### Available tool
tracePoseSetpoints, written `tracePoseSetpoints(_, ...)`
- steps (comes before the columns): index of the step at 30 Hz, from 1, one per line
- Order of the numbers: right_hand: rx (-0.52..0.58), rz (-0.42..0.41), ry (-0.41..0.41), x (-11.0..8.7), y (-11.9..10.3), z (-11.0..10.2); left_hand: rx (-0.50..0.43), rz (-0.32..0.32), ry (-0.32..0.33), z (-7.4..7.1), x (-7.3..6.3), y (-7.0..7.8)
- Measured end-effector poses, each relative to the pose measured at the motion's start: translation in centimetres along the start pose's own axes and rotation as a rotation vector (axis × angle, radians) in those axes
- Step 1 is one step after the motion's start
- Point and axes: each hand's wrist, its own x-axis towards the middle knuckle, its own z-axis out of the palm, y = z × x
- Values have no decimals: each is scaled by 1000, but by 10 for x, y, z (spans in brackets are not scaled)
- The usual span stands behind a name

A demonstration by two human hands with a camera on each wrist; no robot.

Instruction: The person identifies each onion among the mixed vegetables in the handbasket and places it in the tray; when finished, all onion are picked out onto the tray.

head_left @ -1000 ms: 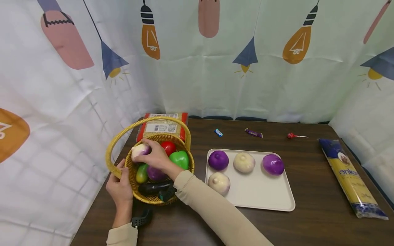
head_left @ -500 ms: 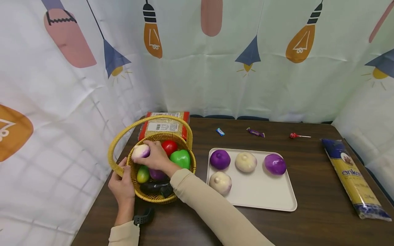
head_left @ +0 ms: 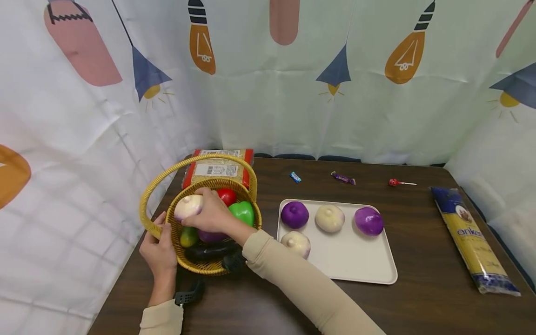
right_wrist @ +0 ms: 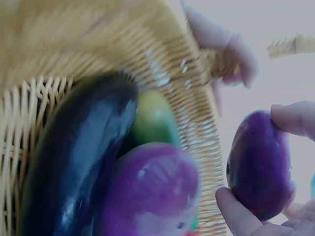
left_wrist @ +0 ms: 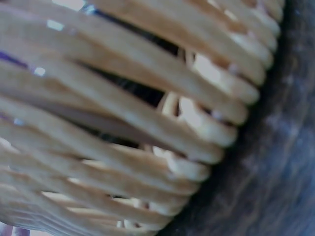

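Observation:
In the head view a yellow wicker basket (head_left: 255, 223) stands at the left of the table. My left hand (head_left: 160, 253) grips the base of its handle at the left rim. Over the basket's left side, my right hand (head_left: 211, 213) pinches a white and purple turnip (head_left: 188, 207) between thumb and fingers; in the right wrist view the purple side of this turnip (right_wrist: 261, 167) shows. Inside the basket lie a dark eggplant (head_left: 205, 251), a purple turnip (right_wrist: 152, 191), a green-yellow vegetable (head_left: 189, 237), a green pepper (head_left: 243, 212) and something round and red (head_left: 226, 197). The left wrist view shows the basket wall (left_wrist: 123, 108) close up.
A white tray (head_left: 356, 265) right of the basket bears several purple or whitish turnips (head_left: 330, 218). Behind the basket lies a red-edged packet (head_left: 217, 170). Small sweets (head_left: 343, 178) and a lollipop (head_left: 401, 182) lie at the back, a pasta bag (head_left: 473, 237) at the right.
The turnip in my right hand has turned slightly, with more of its white side showing in the head view. My left hand keeps its grip on the handle. The head view has shifted a little.

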Motion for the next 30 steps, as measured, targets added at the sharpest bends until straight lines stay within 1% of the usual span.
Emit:
tracePoseSetpoints(2, 29, -10, -3, -10, -5, -8, -1, -2, 0, -1, 1, 3)
tracePoseSetpoints(3, 36, -19, -1, -16, -6, -12, -4, -10, 1, -1, 2, 1)
tracePoseSetpoints(6, 53, -69, 10, -34, -4, -23, -13, -29, 11, -1, 6, -8)
tracePoseSetpoints(8, 71, -109, 15, -46, 3, -29, -14, -37, 18, -1, 8, -14)
tracePoseSetpoints(10, 94, -143, 26, -57, 12, -35, -9, -34, 20, -2, 9, -17)
tracePoseSetpoints(15, 150, -177, 92, -82, 39, -45, -9, -45, 22, -3, 10, -16)
tracePoseSetpoints(18, 176, -192, 133, -95, 55, -51, 6, -53, 24, -4, 8, -17)
tracePoseSetpoints(21, 193, -199, 181, -109, 71, -60, 10, -54, 18, -4, 7, -18)
tracePoseSetpoints(25, 211, -166, 253, -126, 93, -79, 7, -46, 15, -3, 6, -19)
tracePoseSetpoints(28, 230, -117, 303, -139, 112, -95, 31, -12, 29, -2, 7, -19)
tracePoseSetpoints(30, 246, -95, 332, -147, 127, -104, 63, 23, 36, -1, 8, -18)
